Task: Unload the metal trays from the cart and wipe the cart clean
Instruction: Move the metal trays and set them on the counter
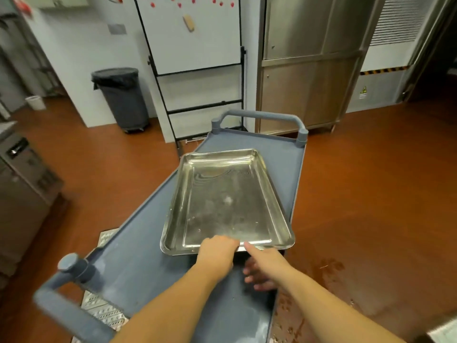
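A shiny, empty metal tray (230,201) lies on the top deck of a grey-blue cart (138,263), toward its right side. A second rim seems to show just beneath it. My left hand (217,253) grips the tray's near rim, fingers curled over the edge. Just to the right, my right hand (264,268) is blurred; its thumb touches the rim and its spread fingers hang below the tray's edge over the deck. The deck shows pale smears and specks.
The cart has a handle at the far end (259,117) and one at the near end (69,308). Perforated metal (106,310) shows on a lower level. A lined bin (123,97), whiteboard stand (195,45) and steel cabinet (309,70) stand behind. A wet patch (309,280) marks the floor.
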### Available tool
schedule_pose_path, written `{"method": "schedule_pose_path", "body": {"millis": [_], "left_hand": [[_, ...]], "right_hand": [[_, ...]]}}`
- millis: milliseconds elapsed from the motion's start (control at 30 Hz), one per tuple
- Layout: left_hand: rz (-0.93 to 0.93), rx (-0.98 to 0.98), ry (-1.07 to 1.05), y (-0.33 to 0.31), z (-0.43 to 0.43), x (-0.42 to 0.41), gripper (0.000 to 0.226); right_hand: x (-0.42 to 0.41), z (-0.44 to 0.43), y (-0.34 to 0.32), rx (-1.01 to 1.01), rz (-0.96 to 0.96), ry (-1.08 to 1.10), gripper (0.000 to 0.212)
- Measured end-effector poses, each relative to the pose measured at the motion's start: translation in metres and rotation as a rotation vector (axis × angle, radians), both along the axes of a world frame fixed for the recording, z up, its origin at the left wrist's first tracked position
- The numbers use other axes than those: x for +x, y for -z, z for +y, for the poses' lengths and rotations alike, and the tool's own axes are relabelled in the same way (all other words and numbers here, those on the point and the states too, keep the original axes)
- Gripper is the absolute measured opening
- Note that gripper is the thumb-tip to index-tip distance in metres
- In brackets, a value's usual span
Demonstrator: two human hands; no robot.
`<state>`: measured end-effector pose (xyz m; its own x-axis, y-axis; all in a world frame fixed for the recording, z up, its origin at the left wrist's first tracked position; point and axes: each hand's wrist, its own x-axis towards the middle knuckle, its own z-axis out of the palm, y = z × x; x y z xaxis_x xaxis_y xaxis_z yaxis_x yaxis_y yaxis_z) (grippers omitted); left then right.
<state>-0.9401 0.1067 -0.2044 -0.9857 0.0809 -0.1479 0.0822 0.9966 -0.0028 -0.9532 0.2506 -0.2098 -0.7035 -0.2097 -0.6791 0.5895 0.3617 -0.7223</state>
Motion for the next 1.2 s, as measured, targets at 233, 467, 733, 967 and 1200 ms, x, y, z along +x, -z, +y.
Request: {"method": "schedule_pose_path", "body": {"millis": [233,467,733,967,1200], "left_hand": [[0.142,0.051,0.059,-0.014,-0.004,0.007,0.019],[0.174,0.067,0.066,-0.020,-0.019,0.015,0.027],[0.436,0.320,0.060,-0.017,-0.052,0.039,0.023],[-0.039,1.173,-0.933,-0.014,-0.056,0.051,0.045],[0.042,1.940,-1.278,-0.029,-0.043,0.028,0.029]], "right_hand": [[-0.005,-0.033,-0.002,-0.370,-0.167,0.441,0.042],[-0.010,-0.053,-0.007,-0.351,-0.184,0.536,0.022],[-0.007,-0.081,-0.011,-0.434,-0.194,0.670,0.021],[-0.016,-0.086,-0.018,-0.396,-0.180,0.663,0.028],[-0.008,-0.078,-0.025,-0.401,-0.158,0.668,0.016]]}}
